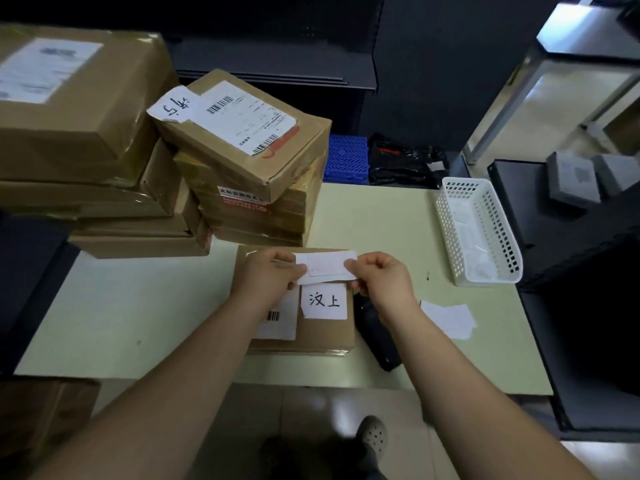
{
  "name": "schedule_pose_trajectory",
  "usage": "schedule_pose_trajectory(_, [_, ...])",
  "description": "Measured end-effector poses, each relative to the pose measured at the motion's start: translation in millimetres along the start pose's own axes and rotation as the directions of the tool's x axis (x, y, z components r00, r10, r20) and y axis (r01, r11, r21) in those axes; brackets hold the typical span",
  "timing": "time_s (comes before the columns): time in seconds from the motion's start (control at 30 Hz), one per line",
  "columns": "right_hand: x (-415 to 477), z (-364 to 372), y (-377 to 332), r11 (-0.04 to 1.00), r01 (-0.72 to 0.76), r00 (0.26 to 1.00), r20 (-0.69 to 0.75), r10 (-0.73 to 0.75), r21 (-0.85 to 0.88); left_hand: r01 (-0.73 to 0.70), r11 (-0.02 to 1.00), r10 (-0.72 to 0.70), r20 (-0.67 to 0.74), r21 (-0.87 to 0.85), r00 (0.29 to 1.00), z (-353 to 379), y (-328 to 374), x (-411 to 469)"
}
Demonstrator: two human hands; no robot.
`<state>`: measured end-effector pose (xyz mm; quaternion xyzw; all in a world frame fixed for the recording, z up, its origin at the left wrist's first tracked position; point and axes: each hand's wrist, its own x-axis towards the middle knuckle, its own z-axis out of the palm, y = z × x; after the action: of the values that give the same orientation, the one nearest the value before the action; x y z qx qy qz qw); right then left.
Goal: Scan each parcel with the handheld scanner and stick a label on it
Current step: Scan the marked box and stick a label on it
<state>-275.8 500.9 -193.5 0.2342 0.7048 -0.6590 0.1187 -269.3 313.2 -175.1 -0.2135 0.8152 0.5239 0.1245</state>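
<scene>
Taped brown cardboard boxes (239, 133) are stacked at upper left on the pale, smooth counter (138, 306). At centre lies a flat cardboard parcel (325, 336). Over it the left hand (268, 273) pinches one end of a thin white rectangular label (327, 268) and the right hand (382, 277) the other, fingers curled tight. A black scanner (375, 336) lies just right of the parcel, and a perforated white plastic basket (485, 233) stands further right.

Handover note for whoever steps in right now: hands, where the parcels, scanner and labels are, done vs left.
Left hand and right hand each pinch an end of a label slip above the parcel in front.
Parcel already bears a handwritten label.
Scanner lies on the table right of it, unheld; loose slips beyond it; parcel stack back left.
Done: one label on this parcel. Left: the held slip is not stuck down; whether it was scanned cannot be told.
</scene>
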Motion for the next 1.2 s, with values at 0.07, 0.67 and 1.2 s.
schedule_pose_trajectory(0.07, [7,1,4,0.999,0.015,1.0,-0.026,-0.016,-0.052,0.005,0.998,-0.004,-0.013,0.068,1.0,4,-1,8])
schedule_pose_trajectory(0.67, [42,9,11,0.953,-0.07,0.996,-0.073,0.05,-0.295,-0.076,0.893,0.142,-0.119,0.443,0.983,29,-10,40])
schedule_pose_trajectory(1.2, [17,15,47,0.77,0.342,0.915,0.007,-0.403,-0.539,-0.433,0.672,0.515,0.041,0.601,0.856,24,-41,35])
